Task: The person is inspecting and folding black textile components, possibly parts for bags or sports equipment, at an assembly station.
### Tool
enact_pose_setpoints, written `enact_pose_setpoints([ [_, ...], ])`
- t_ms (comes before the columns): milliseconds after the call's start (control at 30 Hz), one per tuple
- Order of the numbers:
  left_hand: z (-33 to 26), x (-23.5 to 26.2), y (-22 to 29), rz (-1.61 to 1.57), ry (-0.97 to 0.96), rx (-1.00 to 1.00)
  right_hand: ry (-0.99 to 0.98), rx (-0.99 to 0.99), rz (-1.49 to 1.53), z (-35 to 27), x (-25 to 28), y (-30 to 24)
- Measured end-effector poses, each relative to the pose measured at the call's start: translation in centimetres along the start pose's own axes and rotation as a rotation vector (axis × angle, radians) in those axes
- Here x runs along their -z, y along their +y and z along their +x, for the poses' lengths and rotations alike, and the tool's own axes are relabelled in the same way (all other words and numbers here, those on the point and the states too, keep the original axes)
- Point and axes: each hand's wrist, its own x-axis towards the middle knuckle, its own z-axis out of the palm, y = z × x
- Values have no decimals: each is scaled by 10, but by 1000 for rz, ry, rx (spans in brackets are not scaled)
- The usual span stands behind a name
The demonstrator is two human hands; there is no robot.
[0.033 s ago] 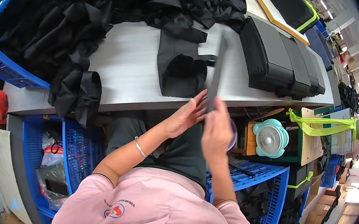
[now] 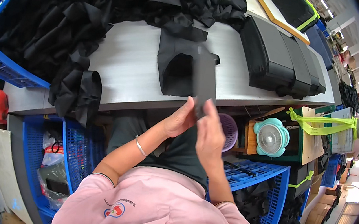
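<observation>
A flat, dark grey-black folded fabric piece (image 2: 206, 77) stands upright between my hands at the table's front edge, smeared by motion. My left hand (image 2: 180, 120) closes on the left side of its lower end, thumb up, the other fingertips partly hidden. From the right, my right hand (image 2: 210, 135) grips the same end between thumb and fingers. Just beyond lies a black fabric bag (image 2: 167, 62), its mouth gaping toward me and its right part covered by the held piece.
Black fabric pieces (image 2: 65, 24) heap over a blue crate at left and along the table's back. Folded black pieces are stacked (image 2: 266, 51) at right. Below are a purple basket (image 2: 229, 133), a small turquoise fan (image 2: 270, 138) and blue crates (image 2: 277, 207) beside my legs.
The held piece has swung from edge-on to showing its broad face and shifted left. My right hand has moved slightly left and down, uncovering the purple basket.
</observation>
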Motion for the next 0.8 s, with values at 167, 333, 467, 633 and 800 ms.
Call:
enact_pose_setpoints([
  [167, -13, 8, 1, 56, -131, -129, -326, -375, 557, -48, 11, -25],
  [333, -27, 0, 14, -175, -27, -118, -376, -589, 539, -61, 25, -26],
  [467, -37, -3, 23, -197, 183, -85, -127, -426, 311, -62, 14, -25],
  [633, -43, -12, 17, 129, 186, -110, -71, -498, 335, -63, -4, -15],
  [800, -44, -6, 19, 1235, 549, -776, -54, -667, 822, -65, 0, 0],
])
